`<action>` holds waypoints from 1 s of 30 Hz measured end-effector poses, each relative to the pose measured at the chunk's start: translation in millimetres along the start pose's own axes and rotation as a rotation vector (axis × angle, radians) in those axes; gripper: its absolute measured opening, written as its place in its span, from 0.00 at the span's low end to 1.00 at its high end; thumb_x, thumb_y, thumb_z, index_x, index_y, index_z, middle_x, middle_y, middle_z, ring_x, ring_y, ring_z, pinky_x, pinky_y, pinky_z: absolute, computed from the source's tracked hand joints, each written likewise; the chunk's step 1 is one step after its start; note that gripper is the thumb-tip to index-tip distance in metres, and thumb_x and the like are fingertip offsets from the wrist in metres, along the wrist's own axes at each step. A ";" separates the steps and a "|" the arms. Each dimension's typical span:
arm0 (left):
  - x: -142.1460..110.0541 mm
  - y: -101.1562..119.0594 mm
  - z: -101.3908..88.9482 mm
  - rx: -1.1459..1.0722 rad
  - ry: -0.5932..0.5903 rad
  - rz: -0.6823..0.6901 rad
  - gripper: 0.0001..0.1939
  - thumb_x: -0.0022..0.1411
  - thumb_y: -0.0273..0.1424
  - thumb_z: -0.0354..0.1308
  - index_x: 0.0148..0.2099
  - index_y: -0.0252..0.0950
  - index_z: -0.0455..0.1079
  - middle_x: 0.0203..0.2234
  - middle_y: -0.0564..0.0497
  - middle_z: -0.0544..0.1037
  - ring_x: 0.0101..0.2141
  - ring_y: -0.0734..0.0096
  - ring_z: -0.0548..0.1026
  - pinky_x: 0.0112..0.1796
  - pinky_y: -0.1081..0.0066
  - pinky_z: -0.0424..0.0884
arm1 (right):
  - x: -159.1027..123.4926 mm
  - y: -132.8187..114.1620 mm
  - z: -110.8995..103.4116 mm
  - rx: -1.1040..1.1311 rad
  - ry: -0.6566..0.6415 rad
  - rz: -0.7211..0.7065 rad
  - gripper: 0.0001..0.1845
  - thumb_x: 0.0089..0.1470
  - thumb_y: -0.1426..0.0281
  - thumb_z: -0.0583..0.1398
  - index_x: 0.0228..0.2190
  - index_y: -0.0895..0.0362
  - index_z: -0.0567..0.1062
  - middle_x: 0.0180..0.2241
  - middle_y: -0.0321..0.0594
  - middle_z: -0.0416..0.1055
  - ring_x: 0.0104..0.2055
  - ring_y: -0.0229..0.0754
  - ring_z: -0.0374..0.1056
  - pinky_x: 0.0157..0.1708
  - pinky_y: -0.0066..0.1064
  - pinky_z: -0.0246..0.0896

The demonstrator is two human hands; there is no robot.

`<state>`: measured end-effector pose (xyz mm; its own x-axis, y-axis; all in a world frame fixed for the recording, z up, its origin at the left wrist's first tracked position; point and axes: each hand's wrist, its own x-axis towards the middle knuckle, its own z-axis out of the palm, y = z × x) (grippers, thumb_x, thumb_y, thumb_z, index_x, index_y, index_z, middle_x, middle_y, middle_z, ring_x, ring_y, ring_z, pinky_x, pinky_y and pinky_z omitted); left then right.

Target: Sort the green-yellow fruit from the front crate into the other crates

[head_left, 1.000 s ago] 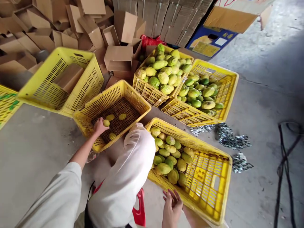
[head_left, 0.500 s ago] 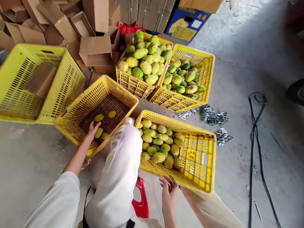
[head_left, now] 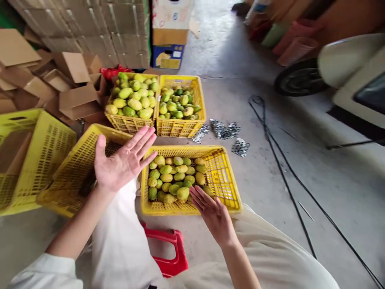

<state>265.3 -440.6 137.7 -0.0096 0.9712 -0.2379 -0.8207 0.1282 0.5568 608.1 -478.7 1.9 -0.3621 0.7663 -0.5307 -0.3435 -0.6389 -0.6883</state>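
My left hand (head_left: pixel 122 162) is raised, palm showing and fingers stretched out, with nothing in it. It hovers over the right end of a yellow crate (head_left: pixel 64 172) and hides much of that crate's inside. My right hand (head_left: pixel 213 214) has its fingers extended and holds nothing. It is over the near side of another yellow crate (head_left: pixel 188 208). In that crate lie many yellow-green oval fruits (head_left: pixel 182 192), mostly on the left and middle. Whether the right fingertips touch the fruits I cannot tell.
Behind stand two yellow crates with fruits (head_left: pixel 134 104) (head_left: pixel 177 106). A lighter yellow crate (head_left: pixel 57 140) holding a carton is at left, near piled cardboard boxes (head_left: pixel 78 100). A red stool (head_left: pixel 177 257) is between my legs. Black cable (head_left: pixel 279 164) and a wheeled vehicle (head_left: pixel 303 80) are at right.
My left hand has come up out of the left crate, away from the fruits there, and opened flat. My right hand has moved over the fruit crate's near side. The view has shifted right.
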 end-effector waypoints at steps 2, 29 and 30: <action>8.5 -27.1 13.0 -0.017 -0.133 -0.127 0.56 0.73 0.71 0.44 0.89 0.44 0.53 0.85 0.46 0.62 0.87 0.50 0.39 0.82 0.44 0.48 | -4.0 -35.0 6.5 0.095 -0.156 -0.057 0.38 0.65 0.32 0.62 0.62 0.41 0.87 0.75 0.42 0.75 0.85 0.58 0.60 0.86 0.61 0.45; 46.4 -145.4 34.5 0.117 -0.071 -0.489 0.38 0.71 0.61 0.60 0.71 0.45 0.80 0.77 0.47 0.75 0.86 0.41 0.49 0.81 0.42 0.57 | 15.7 -92.0 14.9 0.359 -0.009 -0.226 0.25 0.59 0.52 0.72 0.56 0.44 0.87 0.65 0.40 0.85 0.73 0.51 0.76 0.77 0.49 0.66; 48.0 -147.4 31.2 0.136 -0.038 -0.486 0.34 0.70 0.56 0.63 0.69 0.44 0.81 0.75 0.45 0.78 0.84 0.38 0.54 0.80 0.41 0.59 | 17.8 -90.3 13.5 0.380 0.030 -0.212 0.22 0.59 0.55 0.73 0.54 0.44 0.87 0.61 0.39 0.87 0.68 0.49 0.80 0.74 0.47 0.70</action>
<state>403.6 -406.6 69.0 0.3775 0.7994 -0.4674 -0.6436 0.5895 0.4882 621.0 -408.3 61.3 -0.2256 0.8815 -0.4149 -0.7039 -0.4419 -0.5561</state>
